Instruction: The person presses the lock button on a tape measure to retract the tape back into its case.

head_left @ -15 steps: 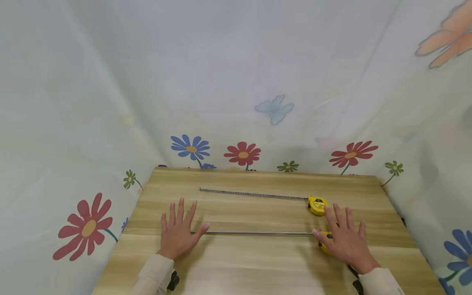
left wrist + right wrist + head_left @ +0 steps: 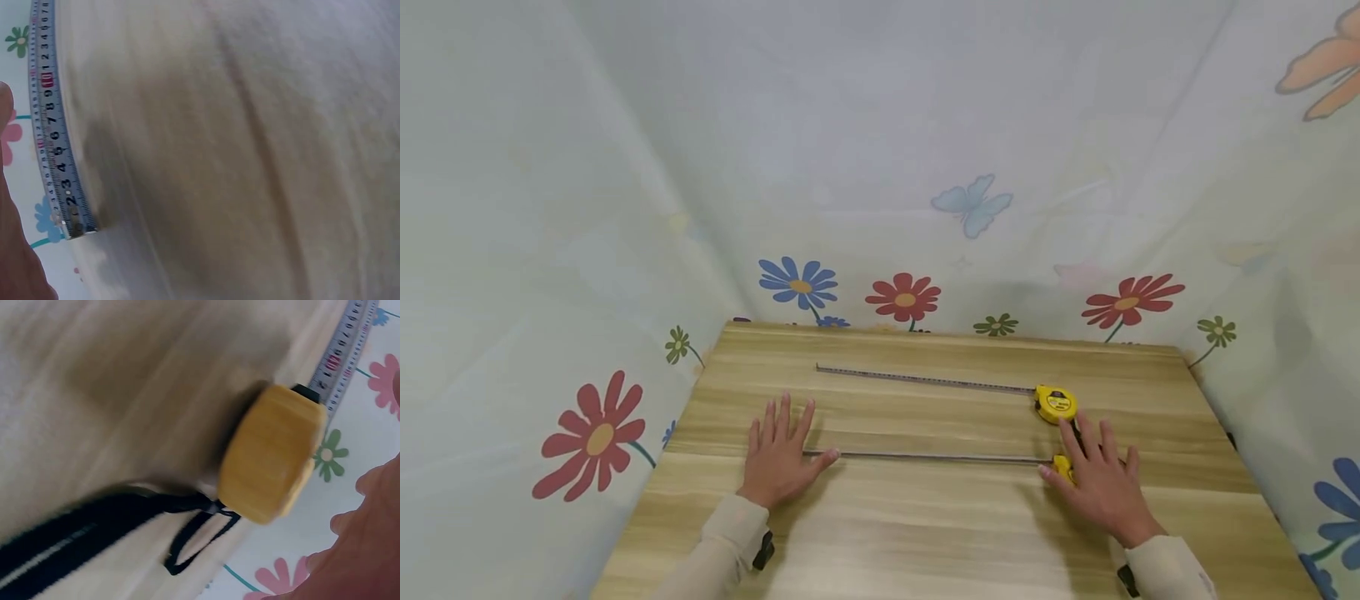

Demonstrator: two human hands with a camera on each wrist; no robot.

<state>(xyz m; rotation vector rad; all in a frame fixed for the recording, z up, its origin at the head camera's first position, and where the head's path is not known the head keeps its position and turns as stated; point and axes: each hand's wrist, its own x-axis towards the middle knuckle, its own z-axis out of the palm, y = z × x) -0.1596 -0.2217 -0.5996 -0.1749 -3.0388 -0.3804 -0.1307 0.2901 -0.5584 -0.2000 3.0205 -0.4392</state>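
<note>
Ten fingers are sticking out straight and holding nothing, five on the left hand [image 2: 781, 468] and five on the right hand [image 2: 1102, 492]. The near tape [image 2: 1062, 467] is lying on the table [image 2: 925, 537], its yellow case partly hiding under the right hand, its strip [image 2: 940, 457] stretching to the left hand. Its case is looking hard and maybe a bit heavy, so gripping the sides should work best. The strip is looking thin, smooth and springy. Farther off, the far tape [image 2: 1057, 404] is lying, chunky and yellow. Behind the wood, creased white cloth [image 2: 850, 167] is hanging.
</note>
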